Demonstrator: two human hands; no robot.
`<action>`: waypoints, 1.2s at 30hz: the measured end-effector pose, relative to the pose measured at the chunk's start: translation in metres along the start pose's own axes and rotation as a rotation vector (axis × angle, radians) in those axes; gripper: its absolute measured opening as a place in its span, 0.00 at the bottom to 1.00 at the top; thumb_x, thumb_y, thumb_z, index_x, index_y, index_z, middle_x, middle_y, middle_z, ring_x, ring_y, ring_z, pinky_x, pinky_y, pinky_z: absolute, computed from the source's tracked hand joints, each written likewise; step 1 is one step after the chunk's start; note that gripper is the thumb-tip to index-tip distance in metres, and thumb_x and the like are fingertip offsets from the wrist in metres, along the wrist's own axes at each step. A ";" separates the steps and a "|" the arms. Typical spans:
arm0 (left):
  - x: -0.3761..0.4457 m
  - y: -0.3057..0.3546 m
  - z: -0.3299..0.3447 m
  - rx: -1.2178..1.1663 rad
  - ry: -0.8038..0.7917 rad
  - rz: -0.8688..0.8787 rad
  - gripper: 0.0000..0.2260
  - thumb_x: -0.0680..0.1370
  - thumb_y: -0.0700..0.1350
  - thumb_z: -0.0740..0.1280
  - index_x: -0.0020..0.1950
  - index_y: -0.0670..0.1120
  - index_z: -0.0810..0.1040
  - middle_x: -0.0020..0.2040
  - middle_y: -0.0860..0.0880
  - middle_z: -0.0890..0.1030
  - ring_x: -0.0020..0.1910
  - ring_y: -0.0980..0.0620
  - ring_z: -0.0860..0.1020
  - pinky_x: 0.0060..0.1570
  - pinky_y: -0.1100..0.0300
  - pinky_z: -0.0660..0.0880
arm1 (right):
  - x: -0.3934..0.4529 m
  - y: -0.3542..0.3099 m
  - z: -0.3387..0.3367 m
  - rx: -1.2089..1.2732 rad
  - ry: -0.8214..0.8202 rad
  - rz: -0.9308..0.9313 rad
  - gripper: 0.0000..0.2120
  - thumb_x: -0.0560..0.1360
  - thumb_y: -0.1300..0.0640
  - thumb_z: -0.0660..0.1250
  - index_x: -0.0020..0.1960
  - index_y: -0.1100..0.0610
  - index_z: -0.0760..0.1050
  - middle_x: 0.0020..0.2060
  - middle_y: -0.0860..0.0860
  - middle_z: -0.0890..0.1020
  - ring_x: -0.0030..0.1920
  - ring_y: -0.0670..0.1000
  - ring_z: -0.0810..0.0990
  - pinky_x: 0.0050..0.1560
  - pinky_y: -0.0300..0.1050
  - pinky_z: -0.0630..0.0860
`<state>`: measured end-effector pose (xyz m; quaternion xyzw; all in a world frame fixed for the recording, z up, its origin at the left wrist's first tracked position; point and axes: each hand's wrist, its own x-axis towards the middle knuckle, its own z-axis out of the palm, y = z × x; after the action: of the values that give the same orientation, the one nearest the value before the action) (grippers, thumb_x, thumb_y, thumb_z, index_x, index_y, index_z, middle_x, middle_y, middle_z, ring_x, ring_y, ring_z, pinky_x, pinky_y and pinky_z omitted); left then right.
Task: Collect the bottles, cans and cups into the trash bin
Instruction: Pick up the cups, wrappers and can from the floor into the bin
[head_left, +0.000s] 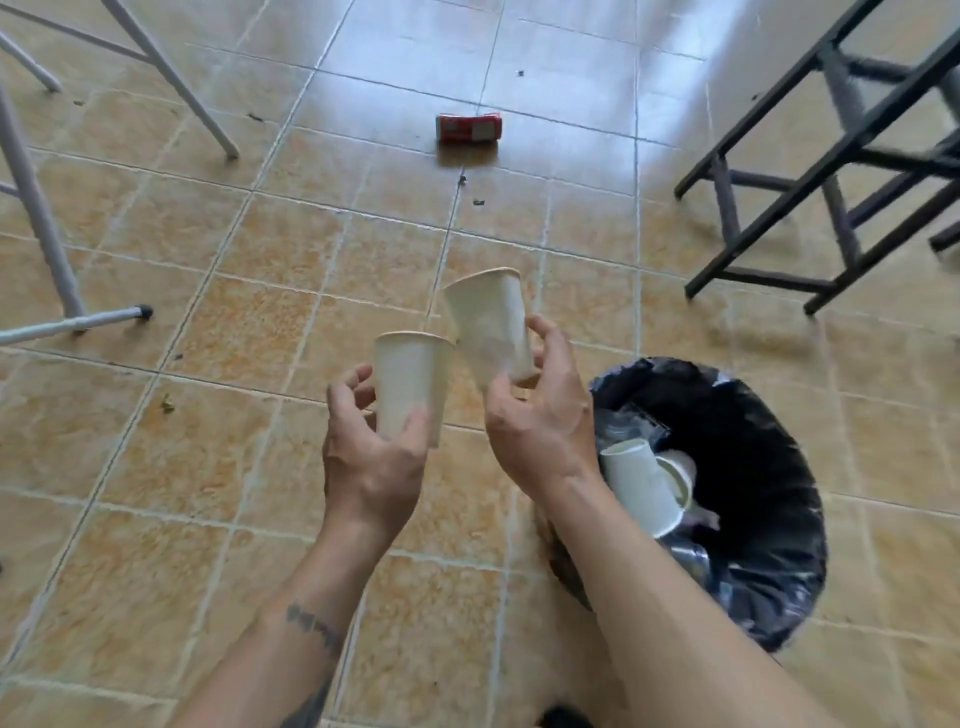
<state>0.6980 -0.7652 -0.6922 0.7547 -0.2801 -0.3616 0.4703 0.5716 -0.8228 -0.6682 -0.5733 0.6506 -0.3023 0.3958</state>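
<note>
The fingers (358, 387) of the left hand (371, 457) curl loosely around an upright cream paper cup (410, 387), just left of the black-lined round trash bin (779, 545). The right hand (540, 410) pinches a second cream paper cup (491, 322), tilted, above the bin's left edge, its rim just beside the first cup. Neither cup is in the bin yet. Inside the bin lie two white paper cups (644, 483) and what may be clear plastic, so I judge the job well underway. Well beyond the bin, a crushed red can (469, 128) lies on the tiled floor, left to collect. The bin's near rim is hidden by the right forearm; its deeper contents are too dark to identify.
</note>
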 end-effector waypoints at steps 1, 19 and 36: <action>-0.016 0.017 0.011 -0.016 -0.064 -0.012 0.27 0.69 0.53 0.70 0.67 0.52 0.69 0.57 0.55 0.77 0.48 0.64 0.78 0.47 0.57 0.79 | -0.007 -0.001 -0.028 -0.019 0.042 0.002 0.26 0.75 0.56 0.64 0.71 0.45 0.65 0.55 0.47 0.80 0.47 0.47 0.82 0.46 0.41 0.78; -0.107 0.132 0.098 0.515 -0.626 -0.140 0.28 0.76 0.41 0.61 0.77 0.51 0.63 0.74 0.50 0.65 0.67 0.48 0.71 0.64 0.53 0.72 | -0.063 0.006 -0.212 -0.205 -0.015 0.416 0.26 0.77 0.54 0.66 0.73 0.49 0.66 0.70 0.49 0.72 0.68 0.53 0.72 0.64 0.50 0.71; 0.126 0.375 0.012 0.585 -0.547 0.105 0.14 0.79 0.42 0.60 0.61 0.52 0.78 0.54 0.56 0.80 0.51 0.58 0.78 0.42 0.69 0.70 | 0.136 -0.240 -0.172 -0.143 -0.196 0.334 0.29 0.76 0.49 0.69 0.74 0.46 0.65 0.70 0.47 0.73 0.67 0.49 0.73 0.61 0.48 0.73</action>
<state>0.7306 -1.0173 -0.3885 0.7173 -0.5241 -0.4297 0.1617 0.5410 -1.0057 -0.4007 -0.5107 0.7148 -0.1281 0.4602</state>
